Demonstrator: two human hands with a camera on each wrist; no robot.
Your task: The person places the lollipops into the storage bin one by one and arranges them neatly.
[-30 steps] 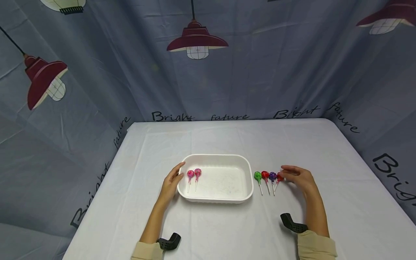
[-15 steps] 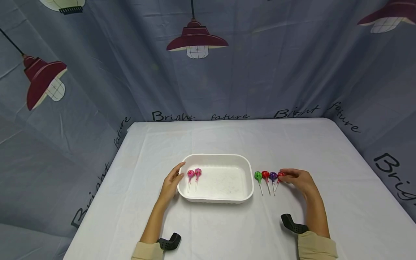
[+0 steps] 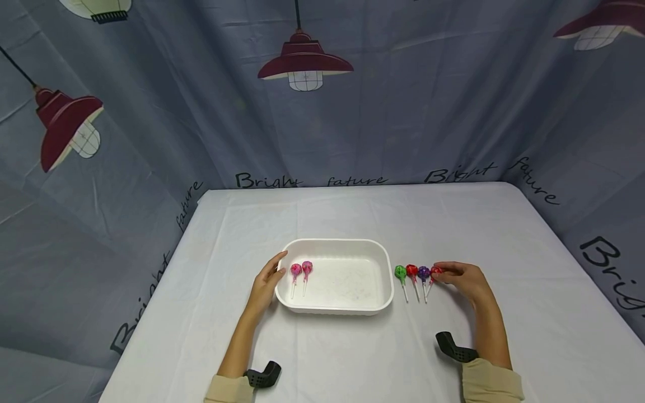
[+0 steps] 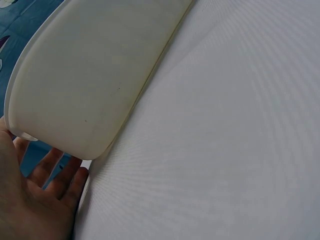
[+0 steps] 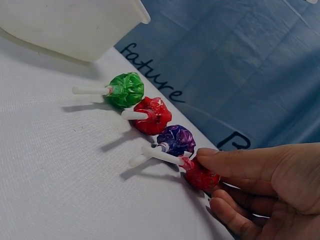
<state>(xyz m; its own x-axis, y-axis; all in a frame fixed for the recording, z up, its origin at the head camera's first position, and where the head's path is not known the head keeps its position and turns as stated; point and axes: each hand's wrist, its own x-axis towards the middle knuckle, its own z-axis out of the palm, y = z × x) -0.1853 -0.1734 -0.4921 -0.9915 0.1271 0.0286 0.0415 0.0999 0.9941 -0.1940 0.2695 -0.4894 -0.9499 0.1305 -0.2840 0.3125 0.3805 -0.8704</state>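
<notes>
My left hand (image 3: pixel 263 286) holds the left end of a white plastic tray (image 3: pixel 347 307), thumb at the rim. In the left wrist view its fingers (image 4: pixel 64 177) lie against the outer end wall. Two pink-wrapped lollipops (image 3: pixel 307 267) rest inside the tray's left part, sticks toward me. Right of the tray, a green lollipop (image 5: pixel 126 90), a red lollipop (image 5: pixel 152 116) and a purple lollipop (image 5: pixel 176 140) lie in a row. At the row's right end, my right hand (image 3: pixel 464 281) pinches the wrapped head of another red lollipop (image 5: pixel 200 175), whose stick crosses the purple one's.
A white cloth (image 3: pixel 353 358) covers the table. Behind it hangs a grey-blue curtain (image 3: pixel 393 112) printed with red lamps and lettering. Black wrist mounts (image 3: pixel 456 347) stick out from both forearms.
My right hand's fingers have come down and closed on the head of the rightmost red lollipop. My left hand and the tray have stayed in place.
</notes>
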